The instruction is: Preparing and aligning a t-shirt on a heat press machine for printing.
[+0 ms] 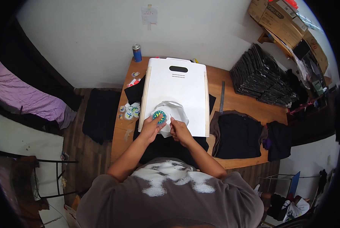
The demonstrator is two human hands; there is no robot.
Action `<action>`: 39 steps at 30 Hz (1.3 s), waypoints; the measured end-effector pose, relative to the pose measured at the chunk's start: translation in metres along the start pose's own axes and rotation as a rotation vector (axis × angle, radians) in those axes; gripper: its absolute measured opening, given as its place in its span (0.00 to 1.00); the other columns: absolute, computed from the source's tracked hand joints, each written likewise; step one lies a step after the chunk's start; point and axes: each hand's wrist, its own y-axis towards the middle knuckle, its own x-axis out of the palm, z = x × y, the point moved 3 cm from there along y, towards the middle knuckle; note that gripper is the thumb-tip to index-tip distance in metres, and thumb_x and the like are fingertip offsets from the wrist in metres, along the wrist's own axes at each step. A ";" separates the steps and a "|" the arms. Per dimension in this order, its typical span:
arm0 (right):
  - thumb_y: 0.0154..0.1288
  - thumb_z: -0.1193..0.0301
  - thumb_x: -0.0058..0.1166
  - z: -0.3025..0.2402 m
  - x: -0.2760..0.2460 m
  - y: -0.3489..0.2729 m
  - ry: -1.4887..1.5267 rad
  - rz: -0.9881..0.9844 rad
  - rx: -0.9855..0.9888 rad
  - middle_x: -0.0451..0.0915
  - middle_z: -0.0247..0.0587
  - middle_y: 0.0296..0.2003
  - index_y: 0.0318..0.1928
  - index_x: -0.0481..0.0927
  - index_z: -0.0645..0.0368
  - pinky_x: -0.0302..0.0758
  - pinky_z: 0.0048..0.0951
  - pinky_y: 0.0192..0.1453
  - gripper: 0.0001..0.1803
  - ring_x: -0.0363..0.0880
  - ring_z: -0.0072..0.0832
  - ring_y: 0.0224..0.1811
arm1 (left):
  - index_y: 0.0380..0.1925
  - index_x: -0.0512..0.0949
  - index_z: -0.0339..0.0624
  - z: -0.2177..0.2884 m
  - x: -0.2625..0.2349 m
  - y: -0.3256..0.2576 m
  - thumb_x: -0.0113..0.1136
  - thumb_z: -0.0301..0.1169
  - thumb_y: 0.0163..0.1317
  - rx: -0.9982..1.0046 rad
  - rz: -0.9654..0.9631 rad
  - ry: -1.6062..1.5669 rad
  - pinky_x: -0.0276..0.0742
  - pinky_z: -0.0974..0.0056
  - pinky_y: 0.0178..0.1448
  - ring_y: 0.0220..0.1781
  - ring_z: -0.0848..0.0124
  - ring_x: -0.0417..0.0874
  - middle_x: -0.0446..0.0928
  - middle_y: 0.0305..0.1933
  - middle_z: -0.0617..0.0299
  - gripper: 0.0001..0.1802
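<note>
My left hand (151, 128) holds a round teal patch (159, 117) with yellow-green and white markings, the thumb lying across its face. Close by on the right, my right hand (179, 131) is closed in a pinch; a thin dark tip shows above its fingers, too small to name. Below both hands lies a crumpled, whitish translucent sheet or bag (180, 113), partly covered by them. It rests on the near part of a white board (177, 89) with a dark handle slot at its far end. Black cloth (166, 146) shows from under the board's near edge.
More round patches (132, 111) lie left of the board on the wooden table (230, 99). A blue can (137, 53) stands at the far left corner. Folded black garments (239, 135), a metal ruler (222, 97) and a tall black stack (259, 76) occupy the right side.
</note>
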 end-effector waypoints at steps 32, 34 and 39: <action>0.83 0.47 0.42 -0.001 0.005 0.001 -0.007 0.046 -0.050 0.61 0.24 0.15 0.33 0.68 0.49 0.49 0.22 0.16 0.23 0.51 0.15 0.12 | 0.56 0.75 0.32 -0.011 0.001 0.003 0.63 0.23 0.70 0.062 -0.042 -0.122 0.85 0.61 0.63 0.57 0.64 0.85 0.81 0.54 0.53 0.16; 0.83 0.46 0.42 -0.002 0.005 -0.001 0.026 0.013 -0.023 0.62 0.25 0.15 0.33 0.69 0.49 0.49 0.22 0.16 0.24 0.52 0.15 0.12 | 0.58 0.73 0.32 -0.010 0.000 0.004 0.62 0.21 0.70 0.046 -0.007 -0.133 0.86 0.60 0.63 0.57 0.63 0.85 0.80 0.55 0.52 0.18; 0.83 0.45 0.43 0.002 0.008 -0.004 -0.014 0.023 -0.054 0.62 0.25 0.15 0.33 0.69 0.49 0.49 0.21 0.16 0.24 0.52 0.15 0.12 | 0.62 0.70 0.36 -0.008 0.003 0.004 0.60 0.17 0.68 0.073 0.034 -0.151 0.85 0.61 0.63 0.59 0.62 0.84 0.79 0.56 0.52 0.22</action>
